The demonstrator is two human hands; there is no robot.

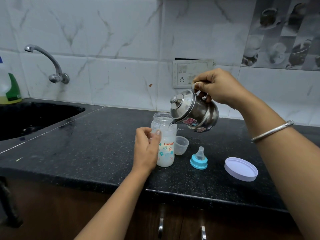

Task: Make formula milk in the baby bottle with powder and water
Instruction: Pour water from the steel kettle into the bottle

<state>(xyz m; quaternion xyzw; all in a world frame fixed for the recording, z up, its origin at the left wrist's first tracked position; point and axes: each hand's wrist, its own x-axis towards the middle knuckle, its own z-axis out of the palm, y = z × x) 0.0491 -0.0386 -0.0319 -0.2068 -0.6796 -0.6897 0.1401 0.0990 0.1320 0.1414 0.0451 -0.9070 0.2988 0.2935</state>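
Open bench (97, 144) lies bare left of the bottle (165, 148), up to the sink (34, 116). Right of the bottle the way is crowded: a cup (181, 145) touching it, a teat (199, 159) near, a lid (241, 168) beyond, a tilted pot (195, 113) overhead.

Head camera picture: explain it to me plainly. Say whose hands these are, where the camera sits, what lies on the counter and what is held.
There is no machine here. The single picture comes from a camera worn on a person's head, looking down at their own two hands. The left hand steadies an open baby bottle standing on the black counter. The right hand tilts a small steel pot, lid on, pouring water into the bottle. Beside the bottle lie a clear cap, a blue-ringed teat and a pale round lid. A sink sits to the left.
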